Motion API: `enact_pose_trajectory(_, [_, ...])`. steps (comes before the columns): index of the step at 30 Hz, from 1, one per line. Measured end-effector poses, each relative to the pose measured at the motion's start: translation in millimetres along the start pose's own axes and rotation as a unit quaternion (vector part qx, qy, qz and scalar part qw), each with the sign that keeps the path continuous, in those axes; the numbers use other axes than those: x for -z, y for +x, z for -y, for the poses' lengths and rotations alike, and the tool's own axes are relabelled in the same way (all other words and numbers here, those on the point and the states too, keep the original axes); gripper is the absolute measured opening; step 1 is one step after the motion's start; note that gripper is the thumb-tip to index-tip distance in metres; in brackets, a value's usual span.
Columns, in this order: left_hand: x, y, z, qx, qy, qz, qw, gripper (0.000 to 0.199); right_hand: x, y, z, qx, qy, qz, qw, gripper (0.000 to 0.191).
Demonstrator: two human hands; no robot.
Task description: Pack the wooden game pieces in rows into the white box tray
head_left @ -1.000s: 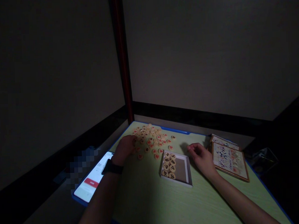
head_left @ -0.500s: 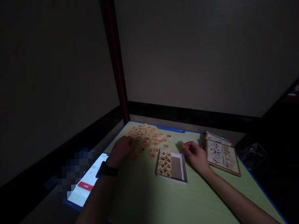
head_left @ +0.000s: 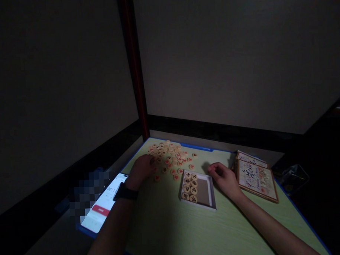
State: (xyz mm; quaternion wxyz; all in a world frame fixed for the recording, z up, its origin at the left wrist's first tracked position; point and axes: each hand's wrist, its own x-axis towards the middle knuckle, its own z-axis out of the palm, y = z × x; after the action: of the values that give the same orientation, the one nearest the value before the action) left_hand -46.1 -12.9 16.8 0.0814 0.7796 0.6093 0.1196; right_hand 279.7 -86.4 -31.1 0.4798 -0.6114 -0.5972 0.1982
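Observation:
Loose round Chinese chess pieces (head_left: 173, 161) with red and dark characters lie scattered over the far left of the table. My left hand (head_left: 142, 168), wearing a dark watch (head_left: 124, 192), is at the near left edge of this pile. Its fingers bend down among the pieces, and what is under the fingertips is hidden. A shallow open box (head_left: 199, 207) holds several black-marked pieces (head_left: 190, 187) in two columns along its left side. Just right of the box rests my right hand (head_left: 224, 179), fingers curled and thumb against the index finger, with no piece visible in it.
Two flat Chinese chess boxes or lids (head_left: 257, 178) overlap at the table's right. A phone with a lit timer screen (head_left: 101, 208) lies at the left edge, beside my left forearm. The green table (head_left: 173, 231) has a blue rim, with walls behind and at left.
The whole view has shifted slightly to the right. My left fingers have edged a little further right at the pile. My right hand and the boxed pieces look unchanged.

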Motion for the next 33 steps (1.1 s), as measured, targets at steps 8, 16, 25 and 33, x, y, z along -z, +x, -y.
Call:
enact_pose_trajectory(8, [2.9,-0.4,-2.0,0.001,-0.012,0.013,1.000,0.028,0.8,-0.2,-0.6,0.001,-0.012,0.005,1.000,0.041])
enact_pose_trajectory(16, [6.9,-1.6,-3.4,0.016,-0.034,0.022,0.999,0.035,1.6,1.1,-2.7,-0.003,-0.017,0.007,1.000,0.039])
enact_pose_trajectory(25, [2.4,1.0,3.7,0.018,-0.039,0.009,0.999,0.031,3.5,6.7,2.2,-0.006,-0.002,-0.021,1.000,0.040])
enact_pose_trajectory(33, [-1.6,8.3,9.6,0.021,-0.006,-0.015,1.000,0.027,-42.9,75.9,66.7,0.108,-0.057,0.106,0.987,0.024])
